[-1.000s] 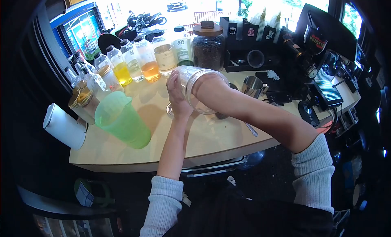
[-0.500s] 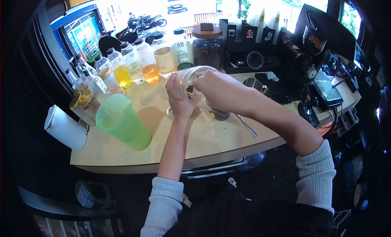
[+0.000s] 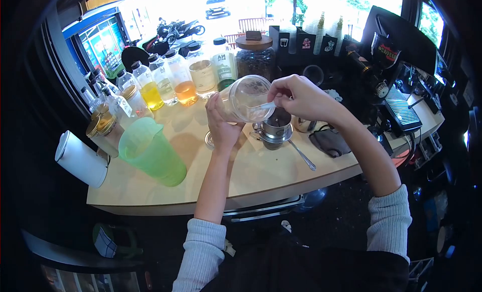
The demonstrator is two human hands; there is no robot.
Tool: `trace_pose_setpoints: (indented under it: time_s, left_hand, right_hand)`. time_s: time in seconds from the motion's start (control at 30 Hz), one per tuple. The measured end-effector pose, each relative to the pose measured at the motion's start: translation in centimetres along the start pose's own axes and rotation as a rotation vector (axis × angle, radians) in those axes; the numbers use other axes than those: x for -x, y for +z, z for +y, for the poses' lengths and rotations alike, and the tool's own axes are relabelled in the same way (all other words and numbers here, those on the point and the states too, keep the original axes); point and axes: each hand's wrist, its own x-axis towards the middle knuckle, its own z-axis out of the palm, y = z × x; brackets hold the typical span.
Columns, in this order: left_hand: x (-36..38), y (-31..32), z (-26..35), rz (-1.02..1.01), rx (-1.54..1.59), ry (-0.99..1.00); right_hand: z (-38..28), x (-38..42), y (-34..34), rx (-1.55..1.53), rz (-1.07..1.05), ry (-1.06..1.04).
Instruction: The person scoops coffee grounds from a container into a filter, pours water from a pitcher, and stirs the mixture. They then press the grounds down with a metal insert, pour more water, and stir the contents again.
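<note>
My left hand (image 3: 224, 124) grips a clear jar (image 3: 241, 93) from its left side and holds it tilted, mouth toward the right. In my right hand (image 3: 304, 96) is a small white scoop (image 3: 262, 107), pinched between fingers and thumb at the jar's mouth. What lies in the scoop is too small to make out. Just below my right hand, a metal drip coffee filter (image 3: 276, 132) stands on a cup that is mostly hidden. A metal spoon (image 3: 303, 155) lies on the counter beside it. Partly behind my left hand rests a small round lid (image 3: 209, 139).
A green pitcher (image 3: 153, 154) and a white kettle (image 3: 83, 159) stand at the left. Several bottles (image 3: 186, 88) line the back, beside a wooden-lidded jar (image 3: 254, 58). A dark cloth (image 3: 330, 141) lies right of the filter, before a coffee machine (image 3: 401, 111).
My right hand has drawn back out of the jar toward the right, bringing the white scoop into sight. The jar's mouth and the drip filter now show more fully.
</note>
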Motion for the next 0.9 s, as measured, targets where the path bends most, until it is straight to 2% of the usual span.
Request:
trace_pose_setpoints:
  time_s: [0.1, 0.3, 0.5, 0.77, 0.9]
  left_hand:
    - [0.0, -0.1, 0.1, 0.015, 0.074, -0.074]
    - [0.0, -0.1, -0.2, 0.019, 0.066, -0.066]
    - [0.1, -0.1, -0.3, 0.0, 0.066, -0.102]
    - [0.2, 0.0, -0.3, 0.004, 0.095, -0.124]
    - [0.1, 0.1, -0.5, 0.021, 0.089, -0.138]
  right_hand:
    - [0.1, 0.4, -0.3, -0.044, 0.007, 0.072]
    - [0.9, 1.0, -0.9, -0.144, -0.017, 0.11]
    - [1.6, 1.3, -1.3, -0.401, -0.083, 0.181]
    - [2.5, 1.6, -2.1, -0.581, 0.053, 0.195]
    - [2.5, 2.9, -3.7, -0.534, 0.071, 0.213]
